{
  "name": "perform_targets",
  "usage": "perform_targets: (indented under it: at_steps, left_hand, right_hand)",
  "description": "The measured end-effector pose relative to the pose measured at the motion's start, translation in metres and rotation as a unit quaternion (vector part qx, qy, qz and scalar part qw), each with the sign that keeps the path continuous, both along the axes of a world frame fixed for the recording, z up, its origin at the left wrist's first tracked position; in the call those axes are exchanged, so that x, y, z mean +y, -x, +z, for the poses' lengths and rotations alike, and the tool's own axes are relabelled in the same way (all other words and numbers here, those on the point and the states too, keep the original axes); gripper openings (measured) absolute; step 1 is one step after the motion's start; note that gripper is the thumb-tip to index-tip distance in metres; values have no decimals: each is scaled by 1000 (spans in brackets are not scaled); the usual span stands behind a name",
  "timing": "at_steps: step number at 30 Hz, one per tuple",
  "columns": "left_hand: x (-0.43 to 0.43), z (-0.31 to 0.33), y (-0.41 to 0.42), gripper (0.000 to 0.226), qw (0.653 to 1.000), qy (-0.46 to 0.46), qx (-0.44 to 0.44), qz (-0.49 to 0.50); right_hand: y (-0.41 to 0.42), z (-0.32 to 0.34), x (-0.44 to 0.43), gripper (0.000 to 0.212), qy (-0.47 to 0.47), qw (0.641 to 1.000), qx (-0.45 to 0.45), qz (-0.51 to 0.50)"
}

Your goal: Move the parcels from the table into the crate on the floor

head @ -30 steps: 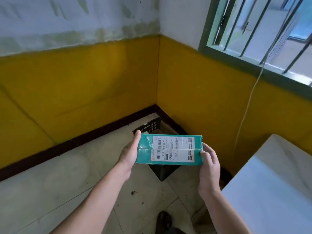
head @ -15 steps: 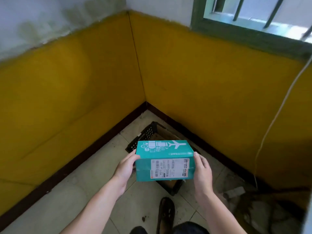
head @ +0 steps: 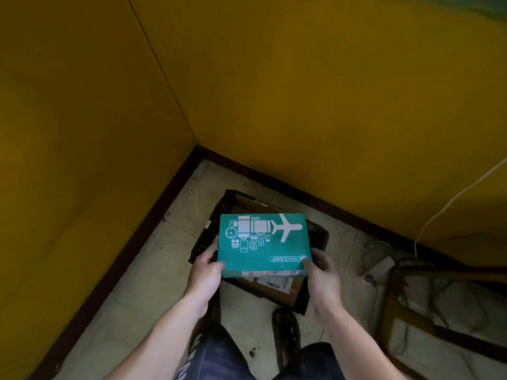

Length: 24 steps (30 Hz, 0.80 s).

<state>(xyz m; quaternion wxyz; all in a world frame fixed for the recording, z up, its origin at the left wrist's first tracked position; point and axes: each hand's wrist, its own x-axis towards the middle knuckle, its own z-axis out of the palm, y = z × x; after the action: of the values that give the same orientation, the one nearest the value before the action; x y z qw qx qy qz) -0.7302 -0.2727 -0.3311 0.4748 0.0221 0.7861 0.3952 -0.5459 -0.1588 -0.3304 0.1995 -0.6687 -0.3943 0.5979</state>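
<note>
Here, left hand (head: 206, 272), right hand (head: 321, 272), both gripping teal parcel (head: 263, 244)

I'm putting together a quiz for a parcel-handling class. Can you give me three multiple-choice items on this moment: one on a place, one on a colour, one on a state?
1. Where is the parcel?
A. Resting on a table
B. Held over the crate
C. Lying on the bare floor

2. What colour is the parcel's top face?
A. Teal with white pictures
B. Red with black text
C. Plain brown

3. How is the parcel held?
A. Nothing holds it
B. One hand only
C. The left hand and the right hand together

Answers:
1. B, the crate's black rim shows on either side of the parcel and below it.
2. A, a white airplane and small icons are printed on teal.
3. C, each hand grips one near corner of the parcel.
</note>
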Motion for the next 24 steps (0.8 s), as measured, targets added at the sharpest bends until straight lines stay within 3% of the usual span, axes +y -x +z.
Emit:
perform_targets:
  at_steps: [9,24]
  left_hand:
    - [34,-106,104,40,992,42,-82,-90]
    - [120,-358,159,53,978,73,-82,-176]
  right_hand:
    - [101,-106,-2,25,51,992,-88,-77]
    - [133,-367,56,28,101,988,-115,31]
